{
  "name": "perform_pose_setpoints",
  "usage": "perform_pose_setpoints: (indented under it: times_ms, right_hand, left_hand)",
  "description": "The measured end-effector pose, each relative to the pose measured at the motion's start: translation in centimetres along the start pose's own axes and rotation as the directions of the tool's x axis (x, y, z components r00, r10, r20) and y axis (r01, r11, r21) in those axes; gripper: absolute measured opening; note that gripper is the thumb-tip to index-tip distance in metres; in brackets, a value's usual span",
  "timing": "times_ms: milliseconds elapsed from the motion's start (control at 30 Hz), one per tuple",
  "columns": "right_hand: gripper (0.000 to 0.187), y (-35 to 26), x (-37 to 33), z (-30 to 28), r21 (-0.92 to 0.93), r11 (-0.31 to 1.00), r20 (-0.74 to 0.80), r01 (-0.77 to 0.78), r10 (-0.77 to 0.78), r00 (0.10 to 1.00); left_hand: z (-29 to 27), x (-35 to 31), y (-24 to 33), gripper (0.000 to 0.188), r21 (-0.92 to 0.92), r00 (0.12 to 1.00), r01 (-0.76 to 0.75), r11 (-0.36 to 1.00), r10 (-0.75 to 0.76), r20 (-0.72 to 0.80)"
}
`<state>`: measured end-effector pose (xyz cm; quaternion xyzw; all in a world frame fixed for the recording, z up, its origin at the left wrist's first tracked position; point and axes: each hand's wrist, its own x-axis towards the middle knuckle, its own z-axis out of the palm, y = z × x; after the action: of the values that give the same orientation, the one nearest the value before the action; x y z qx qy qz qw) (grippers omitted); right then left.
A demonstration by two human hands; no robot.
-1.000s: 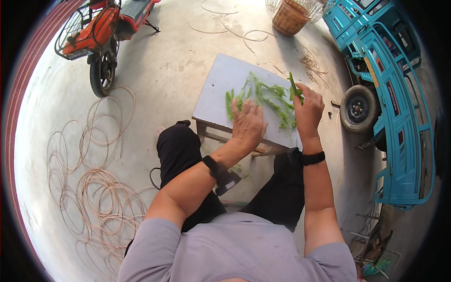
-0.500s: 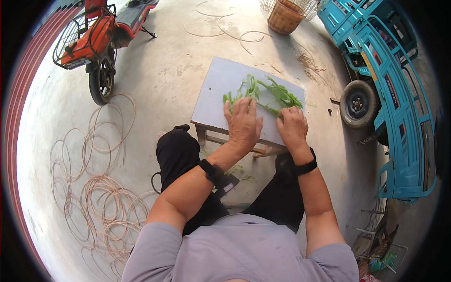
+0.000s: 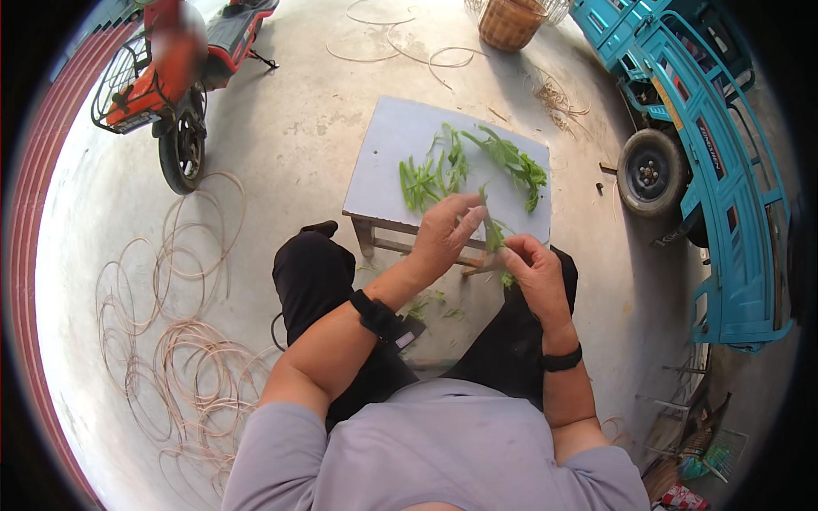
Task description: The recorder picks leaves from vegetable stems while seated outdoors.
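Note:
In front of my knees stands a small grey-topped table (image 3: 371, 162) with wooden legs. Just over its near edge I hold a green leafy stem (image 3: 493, 233) between both hands. My left hand (image 3: 445, 232) is closed around its upper end, fingertips and thumb together. My right hand (image 3: 539, 277) pinches the lower part, where a few leaves hang down. On the tabletop lie short green stem pieces (image 3: 416, 184) at the left, a leafy sprig (image 3: 456, 162) beside them, and a bunch of leafy greens (image 3: 516, 162) at the right.
Bits of greens (image 3: 422, 305) lie on the floor between my legs. Loose coils of thin cane (image 3: 200, 366) spread at the left, near a red scooter (image 3: 181, 140). A blue cargo vehicle (image 3: 724, 213) stands at the right; a woven basket (image 3: 511, 24) is at the back.
Both hands have come up off the tabletop toward me, now with a leafy stem between them. The stem pieces and leafy bunch on the table are uncovered. The view has shifted slightly.

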<state>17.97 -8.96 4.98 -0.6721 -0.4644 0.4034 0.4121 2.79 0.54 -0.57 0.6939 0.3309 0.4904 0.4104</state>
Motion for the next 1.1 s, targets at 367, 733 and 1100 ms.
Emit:
perform_pose_setpoints:
  times_ms: [367,733,1100]
  right_hand:
    - [0.023,-2.0,-0.6,1.4,0.232,0.959,-0.044,0.16,-0.154,0.987]
    - [0.019,-1.5,-1.2,3.2,0.453,0.889,0.054,-0.069,0.05,0.997]
    - [0.011,-0.3,-1.4,4.1,0.667,0.715,0.121,-0.211,0.176,0.977]
  left_hand:
    - [-2.9,-2.2,1.8,0.011,-0.033,0.975,-0.024,0.999,0.031,0.22]
    - [-3.4,-2.6,1.8,0.015,0.082,0.955,-0.235,0.969,0.214,0.205]
    - [-2.5,-3.8,1.7,0.013,-0.079,0.985,0.034,0.996,-0.02,0.171]
